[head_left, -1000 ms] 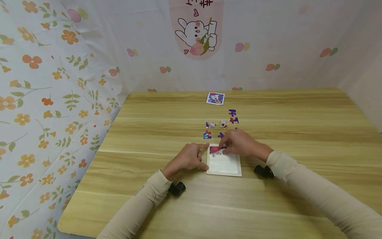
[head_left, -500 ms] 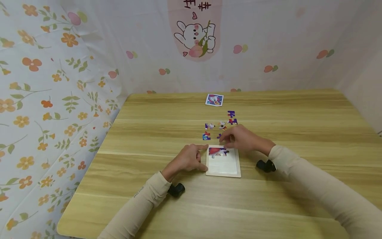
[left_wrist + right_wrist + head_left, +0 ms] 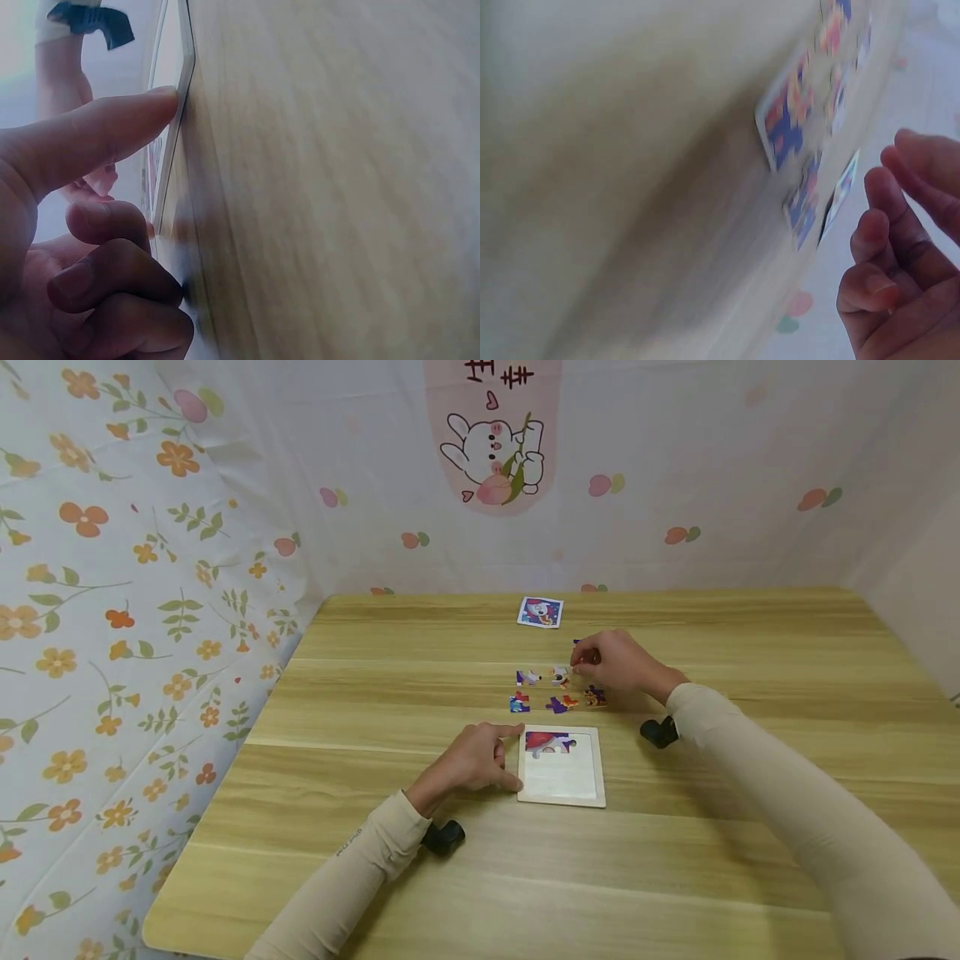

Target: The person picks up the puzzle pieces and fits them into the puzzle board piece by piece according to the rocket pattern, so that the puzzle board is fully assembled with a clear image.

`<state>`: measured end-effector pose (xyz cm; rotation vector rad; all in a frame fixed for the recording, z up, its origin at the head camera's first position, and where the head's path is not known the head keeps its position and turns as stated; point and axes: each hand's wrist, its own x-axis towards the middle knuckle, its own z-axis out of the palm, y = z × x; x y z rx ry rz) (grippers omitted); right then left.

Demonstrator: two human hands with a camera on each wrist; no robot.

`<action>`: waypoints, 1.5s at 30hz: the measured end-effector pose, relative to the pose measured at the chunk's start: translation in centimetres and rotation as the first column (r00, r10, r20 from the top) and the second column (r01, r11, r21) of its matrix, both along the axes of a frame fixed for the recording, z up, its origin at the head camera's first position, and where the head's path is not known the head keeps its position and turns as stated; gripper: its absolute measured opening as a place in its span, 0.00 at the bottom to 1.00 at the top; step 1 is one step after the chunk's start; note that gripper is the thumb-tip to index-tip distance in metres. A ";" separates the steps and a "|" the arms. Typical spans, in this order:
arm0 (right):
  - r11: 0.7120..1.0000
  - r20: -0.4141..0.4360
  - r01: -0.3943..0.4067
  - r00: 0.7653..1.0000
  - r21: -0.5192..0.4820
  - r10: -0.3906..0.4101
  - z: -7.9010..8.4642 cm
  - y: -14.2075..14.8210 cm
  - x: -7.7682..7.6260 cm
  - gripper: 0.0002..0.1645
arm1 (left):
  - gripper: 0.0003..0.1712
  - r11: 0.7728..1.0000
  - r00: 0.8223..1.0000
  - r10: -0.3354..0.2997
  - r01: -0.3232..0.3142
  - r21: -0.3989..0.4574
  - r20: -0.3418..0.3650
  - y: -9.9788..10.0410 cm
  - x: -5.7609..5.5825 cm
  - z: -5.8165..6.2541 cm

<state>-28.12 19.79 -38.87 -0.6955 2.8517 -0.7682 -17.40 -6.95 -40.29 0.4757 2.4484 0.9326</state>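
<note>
Cloth (image 3: 675, 460) printed with flowers and a rabbit hangs behind and beside the wood-grain table (image 3: 375, 752), whose flat top puts everything we see within arm's reach. The left hand (image 3: 476, 756) stretches forefinger and thumb to the two left corners of the puzzle frame (image 3: 598, 768), its other fingers folded in; it touches the edge without enclosing it, we judge to stop the frame sliding. The right hand (image 3: 615, 660) is over the far loose pieces, fingers bent, thumb and forefinger tips close together; we see nothing between them, but cannot tell whether they have hold of a piece. The frame lies flat on the near side of the pieces, most of its pale base bare. Beyond them we find a picture card (image 3: 540, 612) lying face up, perhaps so that it can be seen past the hands. A joined strip (image 3: 547, 742) sits in the frame's upper left, probably squared against that corner for alignment. Smallest are the loose pieces (image 3: 519, 702), face up and apart, which we think makes each easy to read and lift.
</note>
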 end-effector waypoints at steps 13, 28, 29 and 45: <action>0.971 0.010 0.200 0.979 0.128 -0.203 0.5 0.0 -3.7 0.23 | 0.49 1.000 1.000 -0.001 0.001 0.019 -0.002 -0.2 0.0 -0.1; 0.956 0.054 0.229 0.969 0.184 -0.242 -0.1 -0.2 -4.3 0.22 | 0.49 1.000 1.000 0.000 0.000 0.011 -0.004 -0.1 0.0 -0.1; 0.956 0.053 0.233 0.968 0.181 -0.246 -0.1 -0.2 -4.3 0.21 | 0.49 1.000 1.000 0.000 0.001 0.013 -0.007 -0.1 0.0 -0.1; 0.951 0.079 0.310 0.947 0.009 -0.310 -1.0 0.0 -4.1 0.11 | 0.48 1.000 1.000 0.001 -0.001 0.022 -0.006 -0.1 0.1 0.0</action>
